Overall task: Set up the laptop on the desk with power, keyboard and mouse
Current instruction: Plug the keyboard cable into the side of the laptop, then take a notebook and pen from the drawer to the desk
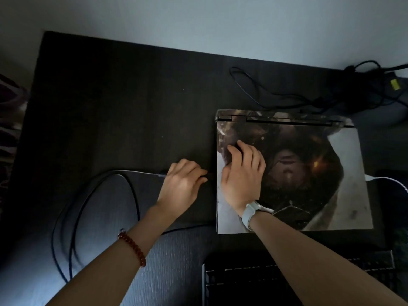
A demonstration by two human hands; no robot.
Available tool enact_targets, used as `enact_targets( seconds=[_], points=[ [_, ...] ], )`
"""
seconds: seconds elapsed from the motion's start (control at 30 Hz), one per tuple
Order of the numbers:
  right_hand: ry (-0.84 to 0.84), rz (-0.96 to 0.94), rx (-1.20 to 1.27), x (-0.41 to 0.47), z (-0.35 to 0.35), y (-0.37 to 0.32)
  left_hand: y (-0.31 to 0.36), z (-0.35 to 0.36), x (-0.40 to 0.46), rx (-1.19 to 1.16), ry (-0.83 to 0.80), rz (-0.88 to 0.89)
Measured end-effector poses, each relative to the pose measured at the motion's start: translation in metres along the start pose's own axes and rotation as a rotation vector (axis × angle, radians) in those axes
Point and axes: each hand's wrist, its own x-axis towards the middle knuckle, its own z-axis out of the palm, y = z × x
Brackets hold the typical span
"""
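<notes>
Head view: left hand point(182, 184) fingers point(199, 173) pinch a cable plug point(209, 176) at the closed laptop's point(309, 173) left edge; right hand point(241, 173) fingers lie spread flat on its lid. Laptop sits on the dark desk point(110, 96), keyboard point(254, 281) nearer the person, black cable point(92, 186) looping left.

Head view, steeply down, close over desk point(110, 107).

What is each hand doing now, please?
Left hand: pinches a cable plug at the laptop edge.
Right hand: open, flat on the laptop lid.
</notes>
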Motion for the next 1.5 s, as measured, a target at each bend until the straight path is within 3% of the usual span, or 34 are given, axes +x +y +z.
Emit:
enact_targets(
  seconds=[0.17, 0.27, 0.4, 0.57, 0.87, 1.0, 1.23, 1.5],
  points=[
    [-0.047, -0.009, 0.021, -0.001, -0.005, 0.0, 0.009, -0.003, -0.001, 0.045, -0.009, -0.06],
    [-0.133, -0.009, 0.099, -0.004, -0.012, 0.003, 0.017, -0.01, 0.0, 0.117, -0.105, -0.161],
    [-0.233, -0.025, 0.367, -0.029, -0.037, 0.013, 0.042, -0.024, -0.009, 0.128, -0.152, -0.348],
    [-0.167, 0.181, 0.687, -0.094, -0.092, 0.057, 0.107, -0.03, -0.027, 0.076, -0.107, -0.315],
    [-0.006, 0.577, 0.857, -0.288, -0.188, 0.239, 0.347, 0.062, -0.067, -0.046, -0.295, 0.041],
    [0.207, 0.84, 0.792, -0.445, -0.221, 0.33, 0.485, 0.141, -0.132, -0.124, -0.501, 0.202],
    [0.49, 1.472, 0.718, -0.732, -0.264, 0.451, 0.724, 0.273, -0.289, -0.223, -0.791, 0.586],
    [0.785, 1.813, 0.712, -0.943, -0.29, 0.559, 0.928, 0.414, -0.411, -0.192, -1.04, 0.909]
  ],
)
